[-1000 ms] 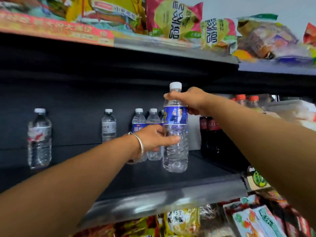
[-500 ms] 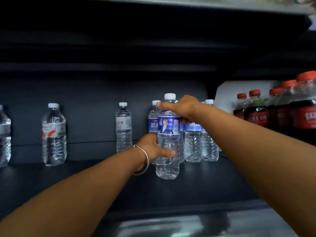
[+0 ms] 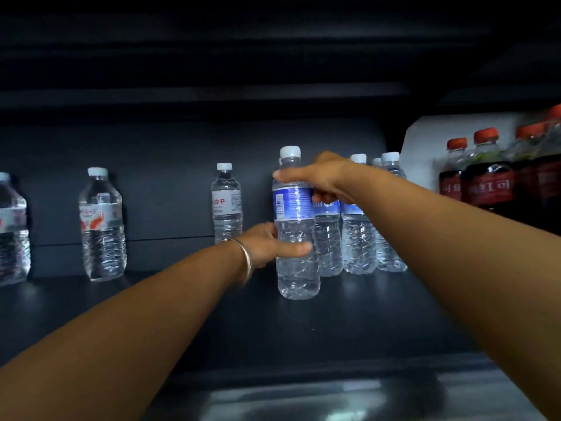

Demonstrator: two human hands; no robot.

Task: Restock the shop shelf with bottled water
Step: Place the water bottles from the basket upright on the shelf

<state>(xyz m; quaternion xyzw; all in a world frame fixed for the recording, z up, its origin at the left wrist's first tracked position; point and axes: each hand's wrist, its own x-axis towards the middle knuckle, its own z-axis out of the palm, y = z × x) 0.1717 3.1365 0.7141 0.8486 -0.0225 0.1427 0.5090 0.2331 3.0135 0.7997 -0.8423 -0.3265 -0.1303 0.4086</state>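
Note:
A clear water bottle (image 3: pixel 296 262) with a blue label and white cap stands upright on the dark shelf (image 3: pixel 349 323). My left hand (image 3: pixel 270 243), with a silver bangle at the wrist, grips its lower body, thumb across the front. My right hand (image 3: pixel 318 177) holds its shoulder just under the cap. Several matching blue-label bottles (image 3: pixel 359 238) stand close behind and to its right.
Further left along the shelf stand a white-label water bottle (image 3: pixel 226 205), a red-and-white-label bottle (image 3: pixel 103 226) and another at the frame's edge (image 3: pixel 12 232). Dark cola bottles (image 3: pixel 488 183) with red caps fill the right side. The shelf's metal front lip (image 3: pixel 334 399) runs below.
The view has come closer and lower into the shelf. The held bottle has been turned, so the label's printed back side now faces me; both hands remain on it.

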